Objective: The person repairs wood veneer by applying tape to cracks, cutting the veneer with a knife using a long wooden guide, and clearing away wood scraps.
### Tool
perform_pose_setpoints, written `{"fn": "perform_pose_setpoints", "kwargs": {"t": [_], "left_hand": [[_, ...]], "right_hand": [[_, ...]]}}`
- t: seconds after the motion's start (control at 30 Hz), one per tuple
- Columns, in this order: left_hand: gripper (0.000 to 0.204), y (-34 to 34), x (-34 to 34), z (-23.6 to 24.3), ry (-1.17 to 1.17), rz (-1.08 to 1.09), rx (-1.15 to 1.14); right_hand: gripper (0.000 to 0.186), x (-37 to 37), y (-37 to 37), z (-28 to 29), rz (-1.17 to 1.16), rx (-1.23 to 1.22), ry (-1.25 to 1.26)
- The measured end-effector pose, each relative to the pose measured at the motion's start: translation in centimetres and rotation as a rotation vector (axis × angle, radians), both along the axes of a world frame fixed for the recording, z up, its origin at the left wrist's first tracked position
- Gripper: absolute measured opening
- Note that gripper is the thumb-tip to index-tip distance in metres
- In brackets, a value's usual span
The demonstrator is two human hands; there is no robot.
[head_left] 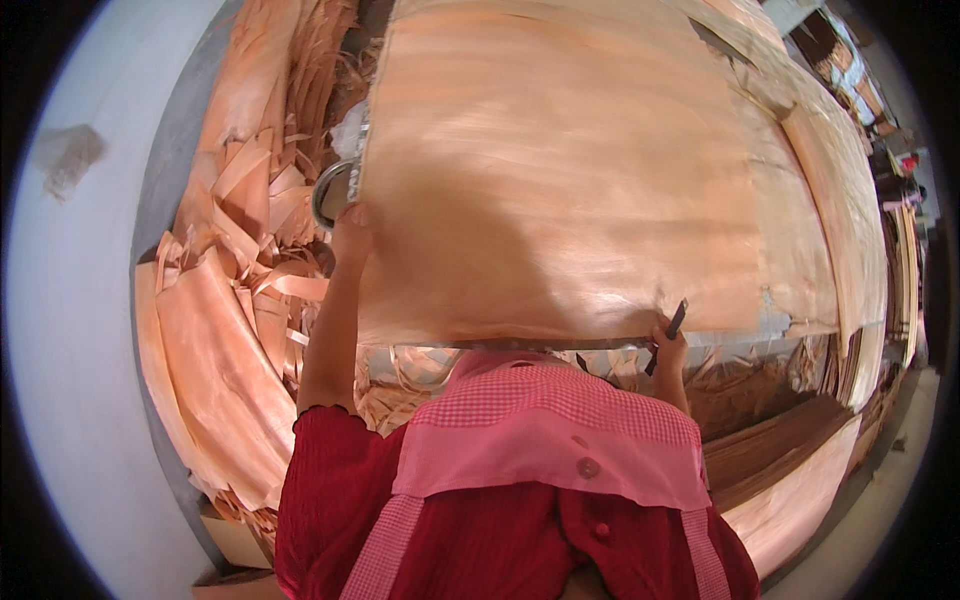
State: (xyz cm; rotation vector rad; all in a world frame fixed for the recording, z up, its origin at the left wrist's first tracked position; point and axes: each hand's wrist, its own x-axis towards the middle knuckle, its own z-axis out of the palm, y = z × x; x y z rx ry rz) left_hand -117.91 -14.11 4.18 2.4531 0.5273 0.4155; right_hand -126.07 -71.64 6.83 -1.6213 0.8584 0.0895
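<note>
A broad, pale orange-tan wood veneer sheet (600, 180) lies in front of me, its near edge running close to my chest. At the sheet's left edge my left hand (352, 238) is closed, with the thumb uppermost and the other fingers mostly hidden. Just beyond that hand a curved, shiny metal ring or handle (322, 195) sticks out to the left. My right hand (672, 348) is at the near edge toward the right, closed around a slim dark tool (677, 318). The tool slants, showing above and below the fingers; its exact kind is unclear.
Torn veneer strips and folded pieces (215, 350) heap up along the left, beside a pale wall (90, 250). More veneer layers (830, 190) curve down on the right. Darker brown stacked sheets (775, 450) lie below at the near right.
</note>
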Motion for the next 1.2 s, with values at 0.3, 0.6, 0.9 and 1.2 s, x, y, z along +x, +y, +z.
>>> {"fn": "perform_pose_setpoints", "kwargs": {"t": [0.3, 0.6, 0.9, 1.2], "left_hand": [[0.019, 7.7, 2.0, -7.0, -0.078, -0.091, -1.543], [0.04, 6.7, -3.2, -4.8, -0.15, -0.176, -0.252], [0.04, 7.1, -4.0, -5.2, -0.023, -0.237, 0.136], [0.03, 7.6, -3.3, -6.6, -0.036, -0.268, 0.179]], "right_hand": [[0.021, -0.5, -2.0, -2.0, -0.073, 0.13, -0.081], [0.012, -1.2, -2.0, -2.3, -0.031, 0.032, -0.004], [0.012, -1.8, -2.0, -2.4, 0.012, -0.101, 0.072], [0.016, -2.0, -3.0, -3.4, 0.101, -0.205, 0.12]]}}
